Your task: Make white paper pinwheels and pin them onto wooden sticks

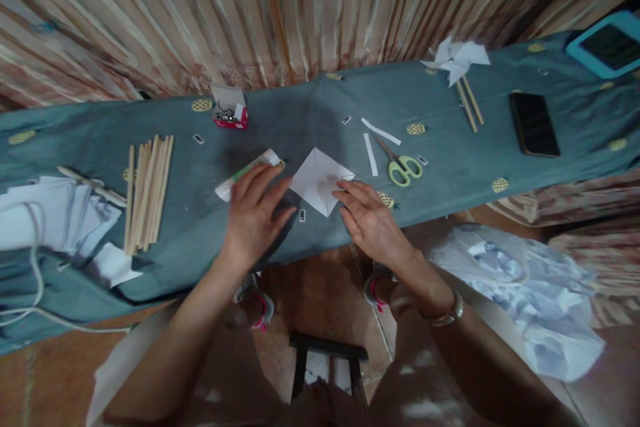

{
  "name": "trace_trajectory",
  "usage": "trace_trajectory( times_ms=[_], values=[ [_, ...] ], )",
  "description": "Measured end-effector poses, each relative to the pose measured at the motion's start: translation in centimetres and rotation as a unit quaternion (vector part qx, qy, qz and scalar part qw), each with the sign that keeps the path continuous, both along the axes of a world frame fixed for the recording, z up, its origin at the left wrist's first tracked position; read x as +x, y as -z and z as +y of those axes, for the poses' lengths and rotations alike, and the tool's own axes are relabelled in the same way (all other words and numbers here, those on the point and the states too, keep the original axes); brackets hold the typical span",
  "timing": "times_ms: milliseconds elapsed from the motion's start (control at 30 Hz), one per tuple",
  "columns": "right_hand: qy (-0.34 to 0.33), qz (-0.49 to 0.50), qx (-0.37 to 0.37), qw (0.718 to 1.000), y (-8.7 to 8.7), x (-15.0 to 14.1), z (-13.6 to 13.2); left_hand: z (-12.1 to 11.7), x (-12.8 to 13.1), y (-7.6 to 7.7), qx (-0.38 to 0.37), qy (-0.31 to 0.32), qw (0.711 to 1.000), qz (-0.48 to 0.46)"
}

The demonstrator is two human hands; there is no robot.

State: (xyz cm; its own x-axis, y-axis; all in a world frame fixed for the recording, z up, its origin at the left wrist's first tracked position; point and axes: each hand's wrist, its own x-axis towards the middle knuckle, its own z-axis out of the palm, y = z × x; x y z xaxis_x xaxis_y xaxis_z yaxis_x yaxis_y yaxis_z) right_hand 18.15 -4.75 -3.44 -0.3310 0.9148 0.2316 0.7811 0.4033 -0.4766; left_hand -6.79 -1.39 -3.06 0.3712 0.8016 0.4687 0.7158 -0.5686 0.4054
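Note:
A square of white paper (316, 177), turned like a diamond and marked with short diagonal lines from its corners, lies flat in front of me. My right hand (369, 215) is at its right edge, fingers loosely spread with the tips at the paper. To the left, my left hand (257, 212) hovers with fingers apart, holding nothing. Partly beneath that hand is a clear packet with a green stripe (245, 175). Green-handled scissors (399, 163) rest right of the paper, beside two thin white paper strips (371, 154).
On the cloth-covered table (190, 180) are wooden sticks (149, 193), a small red box of metal pins (231, 110), stacked paper (55, 213), a pen (90, 185), a paper pinwheel (457, 59), and a black phone (534, 123). A plastic bag (530, 293) sits lower right.

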Motion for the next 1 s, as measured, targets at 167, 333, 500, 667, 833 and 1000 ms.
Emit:
trace_trajectory(
  times_ms=[167,333,500,667,833,1000],
  values=[
    [0.001,0.008,-0.011,1.0,-0.1,0.1,0.1,-0.3,3.2,0.9,-0.017,0.105,0.994,0.03],
    [0.001,0.006,-0.013,1.0,-0.3,0.3,0.4,0.4,3.1,0.9,-0.038,0.13,0.991,0.014],
    [-0.004,0.012,-0.024,1.0,-0.7,0.6,0.7,0.6,3.2,0.7,-0.059,0.14,0.987,0.059],
    [-0.009,0.024,-0.031,0.999,-0.7,0.8,0.8,0.4,3.1,0.7,-0.055,0.145,0.986,0.051],
    [-0.007,0.046,-0.029,0.999,-0.8,0.8,0.7,0.5,3.1,0.8,-0.032,0.142,0.987,0.075],
    [0.011,0.109,-0.027,0.994,-0.9,0.3,0.3,0.4,3.9,1.0,0.033,0.12,0.99,0.058]
  ],
)
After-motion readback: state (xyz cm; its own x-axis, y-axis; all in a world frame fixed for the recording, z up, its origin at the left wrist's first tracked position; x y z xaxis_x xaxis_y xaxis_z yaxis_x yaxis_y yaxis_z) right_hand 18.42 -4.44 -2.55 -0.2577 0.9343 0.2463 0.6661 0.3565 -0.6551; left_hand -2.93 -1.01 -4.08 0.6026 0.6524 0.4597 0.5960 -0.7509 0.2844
